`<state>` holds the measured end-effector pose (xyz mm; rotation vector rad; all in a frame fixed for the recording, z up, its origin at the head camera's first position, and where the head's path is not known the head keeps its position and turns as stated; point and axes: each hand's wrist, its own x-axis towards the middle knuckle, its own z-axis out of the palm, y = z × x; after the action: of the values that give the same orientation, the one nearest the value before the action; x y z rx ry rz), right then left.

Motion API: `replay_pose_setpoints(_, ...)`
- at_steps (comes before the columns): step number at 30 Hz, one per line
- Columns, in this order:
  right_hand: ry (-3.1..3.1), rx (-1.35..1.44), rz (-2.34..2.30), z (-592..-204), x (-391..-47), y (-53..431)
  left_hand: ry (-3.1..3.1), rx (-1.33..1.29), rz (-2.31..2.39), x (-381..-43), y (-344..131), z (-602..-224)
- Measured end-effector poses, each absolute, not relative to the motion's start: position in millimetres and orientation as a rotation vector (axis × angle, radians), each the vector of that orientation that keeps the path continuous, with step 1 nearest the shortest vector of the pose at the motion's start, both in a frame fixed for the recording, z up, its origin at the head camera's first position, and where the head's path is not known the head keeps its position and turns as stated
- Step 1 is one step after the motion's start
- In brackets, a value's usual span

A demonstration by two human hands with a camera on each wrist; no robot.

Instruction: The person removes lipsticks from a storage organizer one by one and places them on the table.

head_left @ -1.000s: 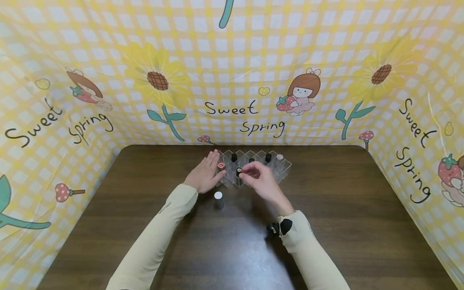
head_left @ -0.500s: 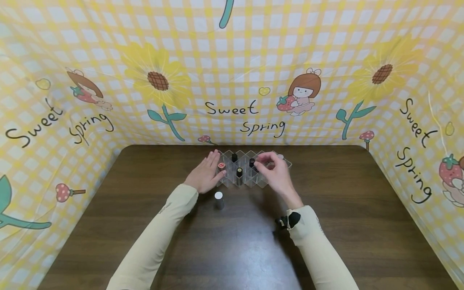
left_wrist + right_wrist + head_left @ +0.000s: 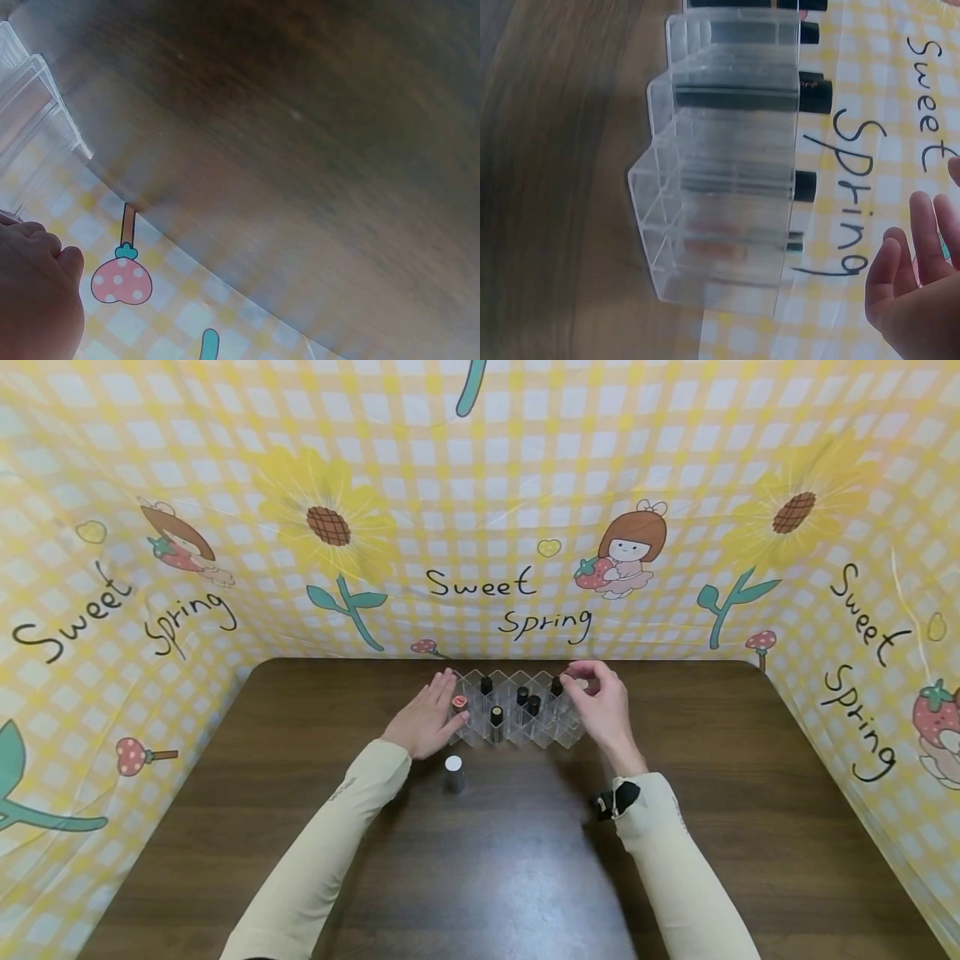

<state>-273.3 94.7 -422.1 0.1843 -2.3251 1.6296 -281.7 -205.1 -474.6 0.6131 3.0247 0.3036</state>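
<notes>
Black-capped tubes (image 3: 533, 705) are held in the clear organizer (image 3: 724, 150); at its left end the left hand (image 3: 426, 714) is laid straight-fingered; over its right end the right hand (image 3: 602, 703) is held loosely bent, nothing seen pinched; tubes might be jarred by hasty contact

Both arms (image 3: 318, 843) are stretched forward. The left hand (image 3: 423, 720) is held palm-down, fingers extended. The right hand (image 3: 604, 710) is raised, its fingers loosely bent.
</notes>
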Motion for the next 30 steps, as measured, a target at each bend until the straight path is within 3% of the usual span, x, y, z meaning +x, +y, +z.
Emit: replay_pose_setpoints(30,-2.470,0.093,1.469,-445.6,-294.4,123.0,3.021,0.624,0.300,-282.0,-205.7,-475.1)
